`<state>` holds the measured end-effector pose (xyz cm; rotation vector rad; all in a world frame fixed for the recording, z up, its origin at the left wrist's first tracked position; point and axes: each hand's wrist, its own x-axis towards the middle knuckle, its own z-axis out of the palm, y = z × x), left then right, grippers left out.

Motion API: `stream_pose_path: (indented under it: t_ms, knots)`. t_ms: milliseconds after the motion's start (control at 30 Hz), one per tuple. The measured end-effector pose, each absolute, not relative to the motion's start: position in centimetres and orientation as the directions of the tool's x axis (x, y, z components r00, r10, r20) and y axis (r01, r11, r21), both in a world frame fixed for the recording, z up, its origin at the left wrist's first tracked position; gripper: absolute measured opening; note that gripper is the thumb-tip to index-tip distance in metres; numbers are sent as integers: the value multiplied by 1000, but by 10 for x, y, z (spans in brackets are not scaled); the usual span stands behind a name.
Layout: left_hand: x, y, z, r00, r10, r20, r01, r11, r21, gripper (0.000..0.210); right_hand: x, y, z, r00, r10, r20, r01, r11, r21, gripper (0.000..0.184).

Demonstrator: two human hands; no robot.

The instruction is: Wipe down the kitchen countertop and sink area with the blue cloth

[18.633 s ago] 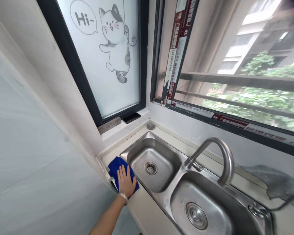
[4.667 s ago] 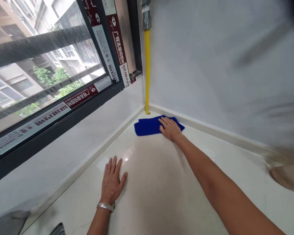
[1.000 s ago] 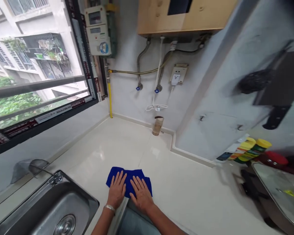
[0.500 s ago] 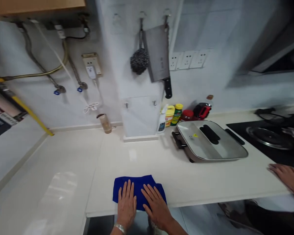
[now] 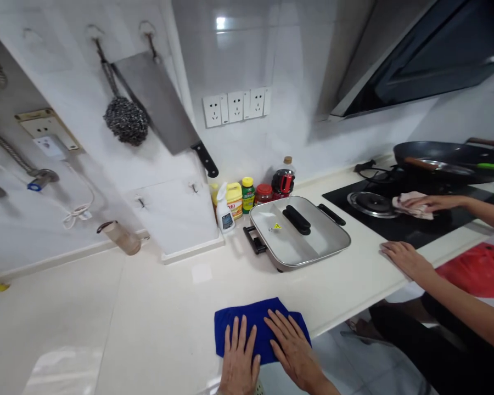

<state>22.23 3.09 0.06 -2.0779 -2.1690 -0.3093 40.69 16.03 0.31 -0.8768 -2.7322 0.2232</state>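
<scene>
L hand [image 5: 239,362] and R hand [image 5: 294,351] are lying palm-down side by side on the blue cloth [image 5: 257,321], fingers spread, nothing being pinched; the cloth's sitting right at the counter's [image 5: 168,312] front edge, prob. so it's lying within easy reach; two flat palms are prob. holding it smoother than one fist would; the lidded pan [image 5: 308,241] is standing farther back, toward the hob, its black handle [image 5: 253,240] jutting left; bottles [image 5: 248,196] are lining the back edge behind it, looks like for being out of the arms' way; cleaver [image 5: 160,104] and steel scourer [image 5: 127,120] are hanging from hooks [image 5: 147,32], prob. keeping blade & wire off the counter; over right, a co-worker's hand [image 5: 407,260] is resting at the front edge, maybe for balance; their other hand [image 5: 438,203] is holding a pale rag [image 5: 414,206] on the black hob [image 5: 415,233].
</scene>
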Motion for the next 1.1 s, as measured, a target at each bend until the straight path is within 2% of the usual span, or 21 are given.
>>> stream_pose_path:
  t_ms: [133,333,467,633,800,933,1100]
  knots:
    - [216,47,-3,-34,974,223,999,29,24,72,385,183,-2,-778,573,257,526,818,-232,58]
    - [179,96,2,-130,957,260,990,139,-13,67,328,243,-3,-791,533,302,453,841,-297,57]
    - [155,120,-1,-204,933,298,975,221,-26,65,281,278,3,-775,573,268,469,804,-365,56]
    - [145,137,-18,-286,914,289,956,292,21,72,233,302,13,-770,609,189,481,749,-456,57]
    - [125,173,-23,-302,922,241,953,292,78,85,201,321,12,-666,728,162,569,636,-522,58]
    - [96,203,-12,-250,953,169,967,237,91,91,177,341,2,-605,769,205,587,605,-538,59]
    - [81,228,-2,-282,952,121,957,269,110,102,150,361,-12,-497,825,270,627,556,-546,56]
